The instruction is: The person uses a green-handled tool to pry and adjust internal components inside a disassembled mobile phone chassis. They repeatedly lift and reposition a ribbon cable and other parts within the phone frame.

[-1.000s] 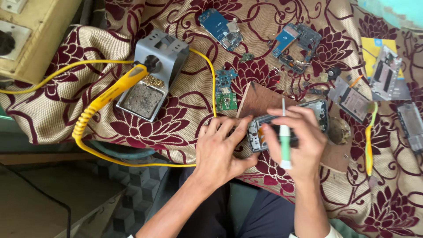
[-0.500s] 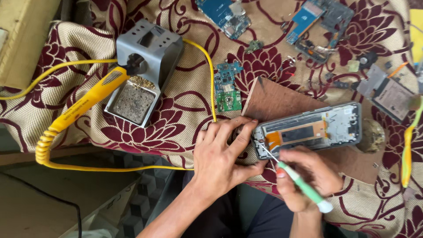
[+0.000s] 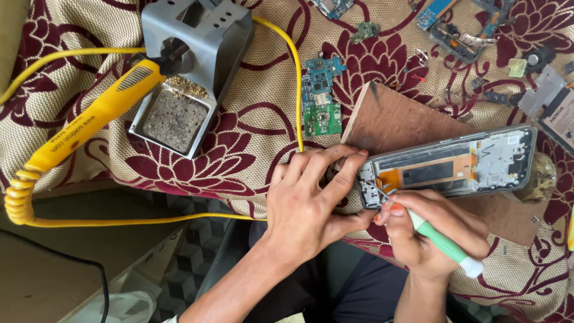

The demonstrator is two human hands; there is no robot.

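An opened phone frame (image 3: 454, 166) lies across a brown wooden board (image 3: 397, 119), its inner side up. My left hand (image 3: 311, 200) presses on the frame's left end, fingers spread over the board edge. My right hand (image 3: 433, 230) grips a green and white screwdriver (image 3: 445, 242) like a pen. Its thin metal tip touches the lower left corner of the frame.
A grey soldering iron stand (image 3: 197, 54) with a sponge tray holds a yellow iron (image 3: 89, 119) on a coiled yellow cable (image 3: 18, 197). A green and blue circuit board (image 3: 320, 98) lies left of the wooden board. Loose phone parts (image 3: 472, 30) are scattered at top right on the floral cloth (image 3: 239, 155).
The view has closed in on the phone frame. My right hand turned the screwdriver from upright to slanted, tip now on the frame's left corner. My left hand stays on the frame.
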